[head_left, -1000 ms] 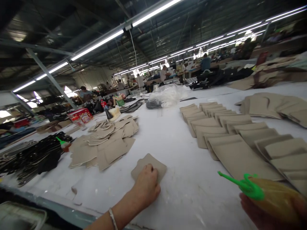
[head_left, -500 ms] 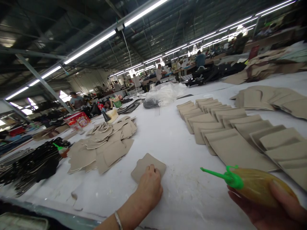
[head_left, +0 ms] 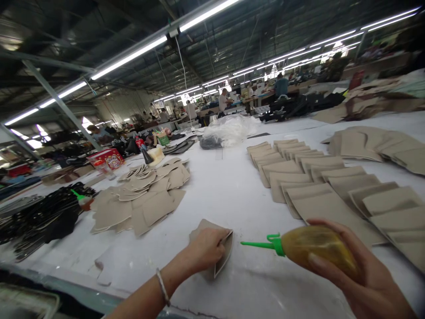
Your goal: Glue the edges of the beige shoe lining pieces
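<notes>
A beige leather-like piece (head_left: 200, 231) lies on the white table, its right edge lifted and bent up. My left hand (head_left: 206, 249) is closed on that edge, fingers pinching it from above. In my right hand (head_left: 352, 261) is a squeeze glue bottle (head_left: 320, 248) with amber contents and a green nozzle. The bottle lies tilted sideways, its nozzle tip pointing left, a little apart from the raised edge of the piece.
Overlapping rows of beige pieces (head_left: 332, 195) cover the right side. A loose pile of them (head_left: 146, 199) lies left, beside black strips (head_left: 49, 221) and another green-tipped bottle (head_left: 83, 201). Clear plastic wrap (head_left: 230, 130) sits farther back, with people working beyond.
My left hand has gone from resting on the piece to pinching its right edge up. My right hand has brought the bottle left, nearer the piece, and its nozzle is now nearly level.
</notes>
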### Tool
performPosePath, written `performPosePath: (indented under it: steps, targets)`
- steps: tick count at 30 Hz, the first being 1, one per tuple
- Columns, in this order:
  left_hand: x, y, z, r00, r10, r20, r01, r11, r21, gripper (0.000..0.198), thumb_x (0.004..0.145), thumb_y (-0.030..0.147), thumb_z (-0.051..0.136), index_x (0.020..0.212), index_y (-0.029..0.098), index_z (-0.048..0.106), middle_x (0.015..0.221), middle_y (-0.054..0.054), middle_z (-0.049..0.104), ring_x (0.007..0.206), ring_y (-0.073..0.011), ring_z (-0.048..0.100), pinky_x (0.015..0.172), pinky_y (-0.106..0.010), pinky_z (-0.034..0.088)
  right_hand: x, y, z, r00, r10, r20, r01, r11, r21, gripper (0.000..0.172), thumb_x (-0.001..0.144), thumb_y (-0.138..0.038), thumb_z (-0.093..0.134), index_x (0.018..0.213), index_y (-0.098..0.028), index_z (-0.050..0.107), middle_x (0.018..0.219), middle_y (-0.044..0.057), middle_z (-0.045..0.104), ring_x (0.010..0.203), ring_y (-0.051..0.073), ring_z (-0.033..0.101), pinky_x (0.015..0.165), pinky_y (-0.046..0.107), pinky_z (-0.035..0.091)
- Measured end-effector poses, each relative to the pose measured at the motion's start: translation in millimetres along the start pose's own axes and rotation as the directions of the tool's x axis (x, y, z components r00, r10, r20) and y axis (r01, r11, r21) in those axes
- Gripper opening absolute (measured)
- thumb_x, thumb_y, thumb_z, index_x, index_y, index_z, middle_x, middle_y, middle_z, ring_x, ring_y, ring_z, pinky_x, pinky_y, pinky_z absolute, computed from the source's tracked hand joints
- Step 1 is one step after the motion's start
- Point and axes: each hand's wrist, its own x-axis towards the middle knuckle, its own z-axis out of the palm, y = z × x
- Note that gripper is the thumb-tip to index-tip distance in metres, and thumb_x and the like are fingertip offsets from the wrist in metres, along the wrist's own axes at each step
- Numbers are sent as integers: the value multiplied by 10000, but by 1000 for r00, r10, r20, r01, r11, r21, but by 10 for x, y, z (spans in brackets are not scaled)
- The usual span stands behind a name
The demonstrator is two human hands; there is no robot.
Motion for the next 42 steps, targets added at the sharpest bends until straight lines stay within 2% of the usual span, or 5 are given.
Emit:
performPosePath:
  steps: [8, 12, 25, 32, 42]
  targets:
    - [-8, -15, 82, 999, -35, 0, 34, 991, -131, 467, 752, 137, 448, 1167, 282, 606, 1106, 2, 691, 1014, -206, 596, 841, -263, 439, 46, -135, 303, 979, -107, 174, 150, 954, -258, 526, 794, -538, 687, 1215, -268, 524, 1129, 50, 621, 928, 247, 656, 815, 294, 550]
    - [-1, -55, 94, 1000, 6, -20, -9, 989, -145, 364, 730, 141, 445, 1018, 262, 631, 997, -3, 704, 929, -199, 616, 761, -248, 438, 102, -120, 403, 917, -258, 303, 347, 892, -291, 499, 830, -469, 688, 1249, -293, 483, 1128, 36, 617, 914, 219, 658, 770, 257, 552]
    - [-35, -10, 40, 999, 27, -47, -35, 986, -163, 281, 710, 161, 432, 911, 221, 619, 935, -40, 706, 888, -224, 638, 693, -272, 433, 123, -86, 500, 748, -461, 478, 615, 753, -235, 479, 835, -176, 514, 1293, -272, 412, 1126, 70, 589, 963, 220, 638, 787, 258, 543]
    - [3, -88, 125, 997, 43, -57, -51, 988, -149, 229, 710, 166, 456, 884, 223, 595, 913, -43, 703, 872, -221, 637, 681, -265, 424, 133, -25, 446, 871, -324, 369, 449, 830, -332, 446, 852, -370, 638, 1251, -278, 459, 1118, 38, 591, 896, 200, 643, 791, 237, 532]
    - [-12, -61, 132, 997, 52, -57, -59, 990, -125, 207, 729, 167, 456, 885, 232, 575, 918, -39, 699, 884, -224, 639, 690, -270, 435, 155, 30, 442, 944, -133, 302, 224, 931, -290, 454, 841, -513, 656, 1196, -272, 505, 1065, 18, 628, 838, 212, 648, 730, 275, 522]
